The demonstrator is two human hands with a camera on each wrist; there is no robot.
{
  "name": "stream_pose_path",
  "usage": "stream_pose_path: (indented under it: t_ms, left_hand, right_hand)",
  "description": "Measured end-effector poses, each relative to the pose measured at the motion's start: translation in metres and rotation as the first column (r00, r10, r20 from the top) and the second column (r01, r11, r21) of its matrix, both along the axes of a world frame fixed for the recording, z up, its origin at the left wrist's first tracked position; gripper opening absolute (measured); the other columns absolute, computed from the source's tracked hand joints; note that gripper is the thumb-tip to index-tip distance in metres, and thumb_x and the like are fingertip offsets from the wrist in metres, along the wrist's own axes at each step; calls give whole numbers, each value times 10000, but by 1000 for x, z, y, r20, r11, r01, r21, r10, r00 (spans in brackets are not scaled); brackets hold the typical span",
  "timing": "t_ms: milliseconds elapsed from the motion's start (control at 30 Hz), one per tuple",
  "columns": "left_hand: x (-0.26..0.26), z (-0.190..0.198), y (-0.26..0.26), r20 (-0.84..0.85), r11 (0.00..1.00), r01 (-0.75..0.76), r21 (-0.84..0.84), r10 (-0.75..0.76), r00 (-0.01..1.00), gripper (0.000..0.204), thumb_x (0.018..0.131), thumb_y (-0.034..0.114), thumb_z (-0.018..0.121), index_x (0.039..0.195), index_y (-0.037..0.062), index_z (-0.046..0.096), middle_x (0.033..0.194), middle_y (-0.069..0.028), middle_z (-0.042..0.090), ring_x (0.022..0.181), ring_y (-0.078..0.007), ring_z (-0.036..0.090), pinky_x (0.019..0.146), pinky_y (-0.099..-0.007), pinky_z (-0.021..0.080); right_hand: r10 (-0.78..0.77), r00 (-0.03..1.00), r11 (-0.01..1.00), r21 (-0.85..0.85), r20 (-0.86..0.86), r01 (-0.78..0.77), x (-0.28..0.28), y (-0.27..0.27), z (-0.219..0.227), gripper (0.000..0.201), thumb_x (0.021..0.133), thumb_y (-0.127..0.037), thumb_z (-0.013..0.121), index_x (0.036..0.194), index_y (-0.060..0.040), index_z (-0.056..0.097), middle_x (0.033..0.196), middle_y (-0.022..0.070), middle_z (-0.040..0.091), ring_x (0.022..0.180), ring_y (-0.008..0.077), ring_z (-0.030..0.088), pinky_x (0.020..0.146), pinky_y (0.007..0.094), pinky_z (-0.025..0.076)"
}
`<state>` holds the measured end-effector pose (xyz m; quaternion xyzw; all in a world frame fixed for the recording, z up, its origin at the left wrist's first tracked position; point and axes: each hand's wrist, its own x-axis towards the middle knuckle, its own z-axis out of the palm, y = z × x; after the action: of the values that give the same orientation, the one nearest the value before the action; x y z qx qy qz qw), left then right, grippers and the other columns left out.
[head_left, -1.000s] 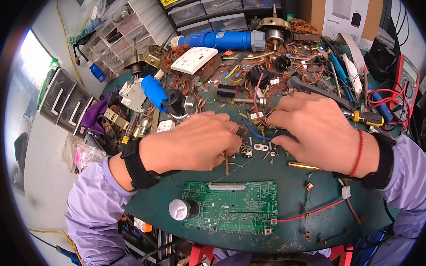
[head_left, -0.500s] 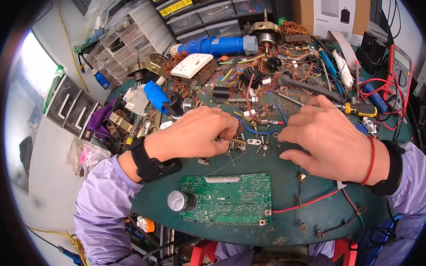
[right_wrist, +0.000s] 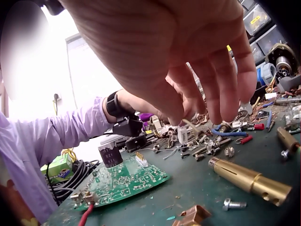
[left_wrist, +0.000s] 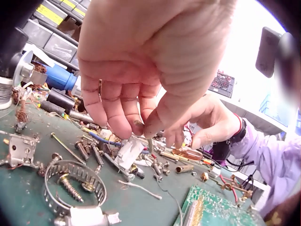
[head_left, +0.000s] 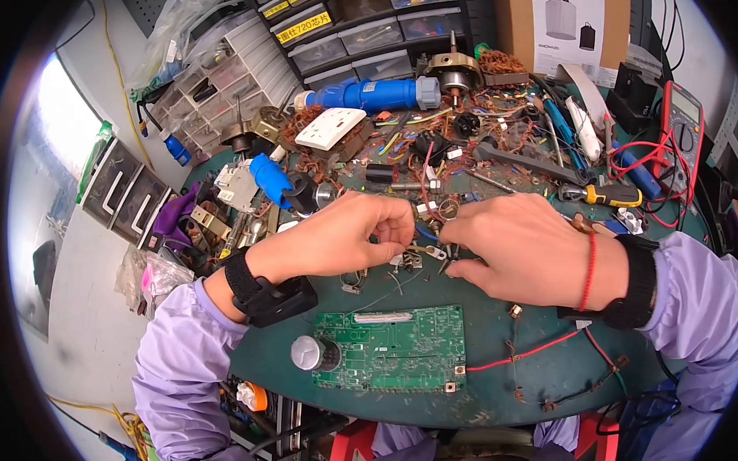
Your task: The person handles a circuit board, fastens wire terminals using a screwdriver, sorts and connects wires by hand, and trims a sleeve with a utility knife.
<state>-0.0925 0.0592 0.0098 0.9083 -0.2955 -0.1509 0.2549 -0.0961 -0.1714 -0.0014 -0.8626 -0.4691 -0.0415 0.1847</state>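
In the head view the left hand (head_left: 340,233) is over small metal parts, with a thin tan strip (left_wrist: 150,144) pinched between thumb and fingertips in the left wrist view. The right hand (head_left: 519,248) hovers just to its right, fingers loosely extended and thumb apart, with nothing seen in its grasp. Beneath the hands lie screws (right_wrist: 221,143), a blue wire (right_wrist: 228,133) and small fittings. A green circuit board (head_left: 397,349) lies nearer the body, a silver-topped cylinder (head_left: 306,353) standing at its left side.
A brass tube (right_wrist: 249,181) lies below the right hand, and a hose clamp (left_wrist: 75,183) by the left. Behind are a blue connector (head_left: 374,95), a white socket (head_left: 330,127), a yellow-black screwdriver (head_left: 614,195) and a red multimeter (head_left: 680,127). Red wire (head_left: 527,356) extends right of the board.
The right hand has moved left, closer to the left hand. Between the earlier frames it had drawn away to the right. The left hand keeps the strip, and its fingers have shifted slightly.
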Motion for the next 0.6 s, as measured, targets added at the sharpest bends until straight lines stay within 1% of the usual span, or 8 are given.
stream_pose_path:
  t_ms: [67, 167, 267, 333, 433, 500, 567, 600]
  left_hand:
    - [1, 1, 3, -41, 994, -21, -109, 17, 999, 99, 791, -4, 631, 882, 11, 594, 775, -45, 636, 715, -127, 608, 668, -287, 496]
    - [1, 0, 5, -50, 979, -21, -203, 11, 999, 99, 818, 11, 636, 908, 16, 597, 791, -37, 646, 711, -113, 604, 673, -277, 497]
    - [-2, 7, 3, -139, 981, -97, -167, 74, 988, 77, 864, 21, 641, 926, 16, 595, 838, 11, 608, 792, -66, 555, 735, -243, 467]
    - [-4, 11, 2, -182, 970, -113, -214, 74, 980, 73, 882, 33, 626, 944, 13, 594, 839, 13, 605, 793, -64, 551, 739, -241, 465]
    - [-5, 12, 2, -219, 953, -129, -274, 69, 973, 87, 913, 55, 592, 985, 6, 593, 846, 9, 608, 805, -62, 551, 750, -238, 463]
    - [-6, 12, 1, -218, 948, -126, -291, 62, 974, 102, 927, 64, 573, 1007, 3, 593, 852, 5, 614, 816, -63, 554, 758, -237, 463]
    - [-8, 13, -3, -225, 945, -108, -307, 39, 974, 119, 944, 74, 548, 1025, 2, 597, 876, -6, 628, 840, -67, 567, 768, -242, 465]
    - [-8, 14, -6, -207, 952, -94, -291, 33, 978, 127, 923, 65, 576, 1030, 1, 599, 878, -21, 646, 845, -76, 584, 767, -250, 470]
  right_hand:
    - [-20, 1000, 1000, -4, -8, 20, 4, 10, -5, 190, 747, -181, 693, 742, 3, 644, 720, 193, 641, 726, 377, 646, 635, 465, 504]
    - [-20, 1000, 1000, 22, -21, 21, 10, 21, -5, 178, 761, -171, 679, 732, 2, 648, 686, 209, 627, 701, 396, 640, 616, 474, 503]
    - [-69, 992, 998, -5, -107, 69, 13, 24, -4, 129, 759, -135, 645, 729, -11, 662, 683, 216, 624, 700, 398, 634, 627, 479, 498]
    - [-88, 971, 991, 84, -222, 109, 13, 20, 0, 101, 748, -101, 606, 733, -28, 675, 688, 211, 626, 696, 392, 627, 630, 477, 488]
    - [-135, 944, 985, 58, -300, 160, 12, 7, 10, 112, 731, -85, 586, 745, -32, 684, 693, 200, 629, 692, 380, 624, 629, 467, 480]
    - [-148, 942, 984, 53, -302, 172, 11, -4, 13, 118, 756, -111, 608, 766, -27, 690, 673, 191, 627, 665, 360, 625, 609, 443, 474]
    - [-192, 890, 974, 33, -414, 225, 7, -14, 20, 135, 784, -142, 628, 789, -29, 701, 657, 180, 626, 631, 337, 624, 593, 420, 470]
    - [-187, 885, 974, 35, -427, 223, 6, -20, 22, 149, 805, -165, 639, 808, -33, 707, 647, 167, 626, 608, 313, 622, 582, 399, 465]
